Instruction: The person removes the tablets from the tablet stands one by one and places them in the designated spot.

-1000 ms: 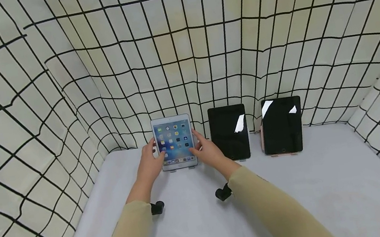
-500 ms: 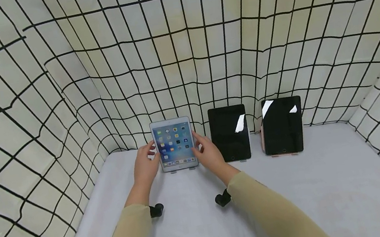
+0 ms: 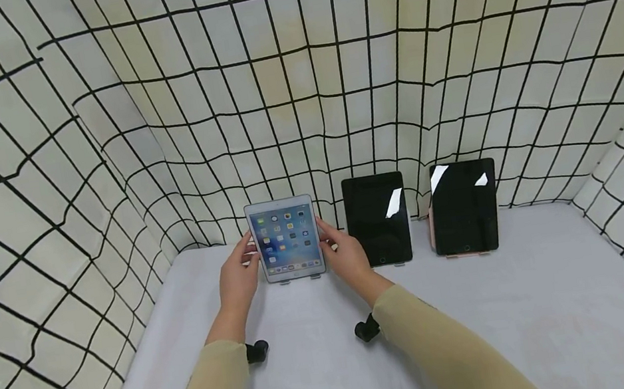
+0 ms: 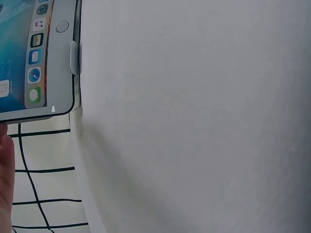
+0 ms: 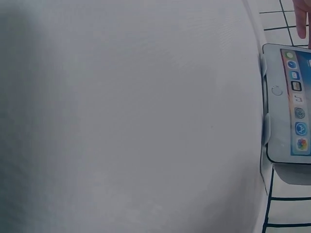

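- Around three sides of the work area hangs a white backdrop with wavy black grid lines [image 3: 303, 115], faintly yellowed in places; below it stretches a table covered in smooth white cloth [image 3: 317, 348].
- At the back of the table, left of centre, a white-framed rectangular tablet [image 3: 287, 242] leans upright, its blue screen lit with rows of app icons.
- Its lower edge sits in the small pale lips of a stand [image 5: 267, 128].
- The left hand [image 3: 237, 281] is at the tablet's left edge, its fingers relaxed and fairly straight, tips touching the side.
- The right hand [image 3: 348, 259] matches it at the right edge, thumb and fingers spaced apart; how hard either one presses, I cannot tell.
- Both forearms wear tan sleeves [image 3: 453, 348], with a small black device [image 3: 258, 351] at each wrist.
- To the right stand a black tablet with a dark screen [image 3: 377, 222] and, farther along, a second black tablet on a pinkish stand [image 3: 464, 209], both catching white reflections.
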`<control>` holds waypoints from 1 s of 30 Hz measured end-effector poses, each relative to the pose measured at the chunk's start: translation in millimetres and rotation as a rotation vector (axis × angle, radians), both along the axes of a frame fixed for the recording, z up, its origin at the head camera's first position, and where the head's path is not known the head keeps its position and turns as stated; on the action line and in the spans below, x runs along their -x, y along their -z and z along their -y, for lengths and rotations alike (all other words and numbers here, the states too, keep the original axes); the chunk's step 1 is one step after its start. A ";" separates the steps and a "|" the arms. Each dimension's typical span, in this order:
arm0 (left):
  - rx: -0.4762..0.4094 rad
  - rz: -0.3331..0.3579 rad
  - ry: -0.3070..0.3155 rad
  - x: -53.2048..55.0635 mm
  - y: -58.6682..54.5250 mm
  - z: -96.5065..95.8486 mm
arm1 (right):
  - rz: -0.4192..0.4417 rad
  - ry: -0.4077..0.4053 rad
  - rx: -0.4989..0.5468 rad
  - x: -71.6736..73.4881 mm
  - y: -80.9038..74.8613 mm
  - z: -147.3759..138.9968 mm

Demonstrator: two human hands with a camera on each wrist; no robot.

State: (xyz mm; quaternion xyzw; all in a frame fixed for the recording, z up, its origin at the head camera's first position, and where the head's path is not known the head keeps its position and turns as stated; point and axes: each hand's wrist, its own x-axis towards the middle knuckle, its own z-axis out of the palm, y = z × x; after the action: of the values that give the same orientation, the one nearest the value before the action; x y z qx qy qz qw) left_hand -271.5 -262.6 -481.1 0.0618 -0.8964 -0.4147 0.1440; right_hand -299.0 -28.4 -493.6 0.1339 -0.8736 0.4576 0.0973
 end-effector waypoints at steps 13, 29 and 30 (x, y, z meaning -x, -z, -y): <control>-0.058 -0.045 -0.007 -5.6 3.5 -2.6 | 0.007 0.025 0.063 -3.4 -0.1 5.5; -0.123 -0.017 0.037 -16.3 -11.7 -6.0 | 0.035 0.021 0.163 -11.1 -9.6 -1.9; -0.132 -0.010 0.036 -17.5 -12.6 -6.2 | 0.037 0.018 0.165 -11.7 -9.5 -2.4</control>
State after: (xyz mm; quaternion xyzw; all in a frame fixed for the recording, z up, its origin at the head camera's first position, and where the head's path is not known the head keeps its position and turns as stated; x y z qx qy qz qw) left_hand -254.0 -256.4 -468.5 0.0529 -0.8672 -0.4759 0.1367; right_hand -287.3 -26.0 -484.0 0.1090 -0.8357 0.5296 0.0960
